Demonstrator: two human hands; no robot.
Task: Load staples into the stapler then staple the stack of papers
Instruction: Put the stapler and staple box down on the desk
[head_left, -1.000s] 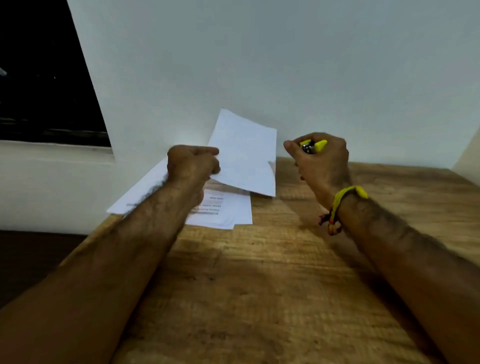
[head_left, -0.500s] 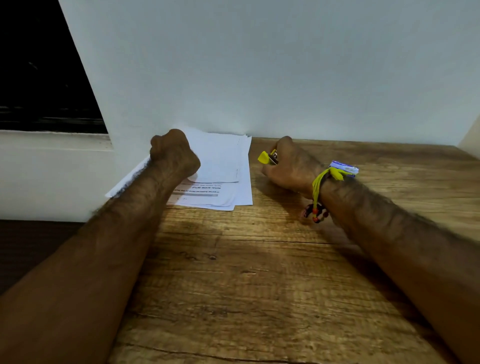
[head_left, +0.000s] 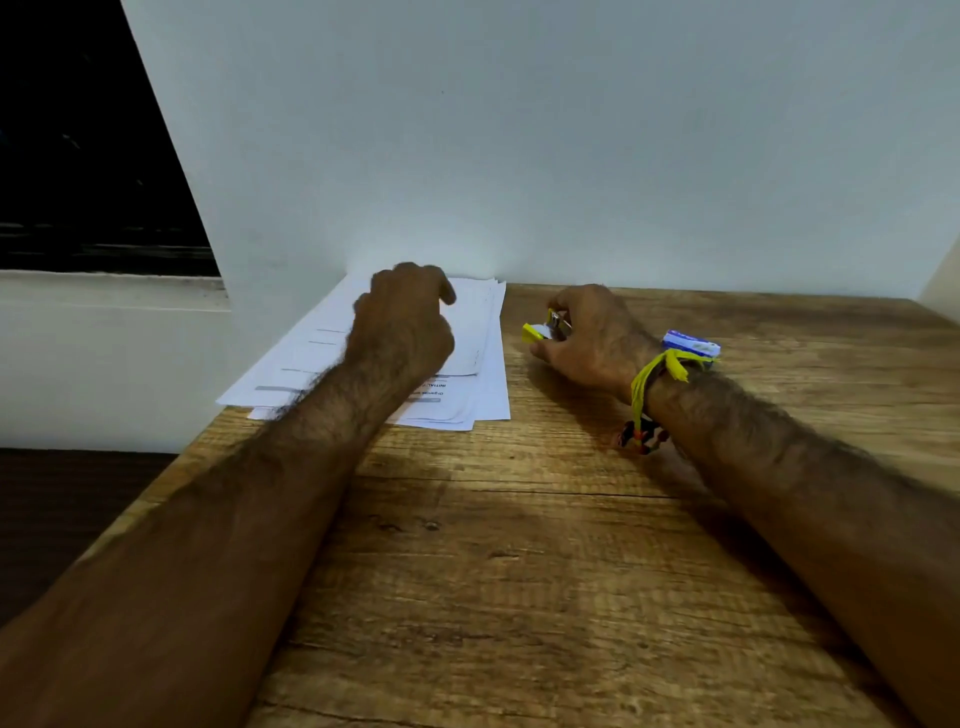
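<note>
A loose stack of white printed papers (head_left: 480, 358) lies flat at the table's back left corner, against the wall. My left hand (head_left: 402, 327) rests on top of the stack, fingers curled; whether it pinches a sheet is hidden. A small yellow and metal stapler (head_left: 543, 328) sits low over the table just right of the papers, with my right hand (head_left: 592, 338) closed around it. A small blue and white staple box (head_left: 691, 344) lies on the table behind my right wrist.
The wooden table (head_left: 519, 545) runs to a white wall at the back; its left edge drops to a dark floor. A yellow and beaded wristband (head_left: 647, 395) hangs from my right wrist. A dark window (head_left: 78, 156) is at upper left.
The raised sheet has come down onto the stack under my left hand. My right hand has lowered the stapler from the air to the table beside the papers.
</note>
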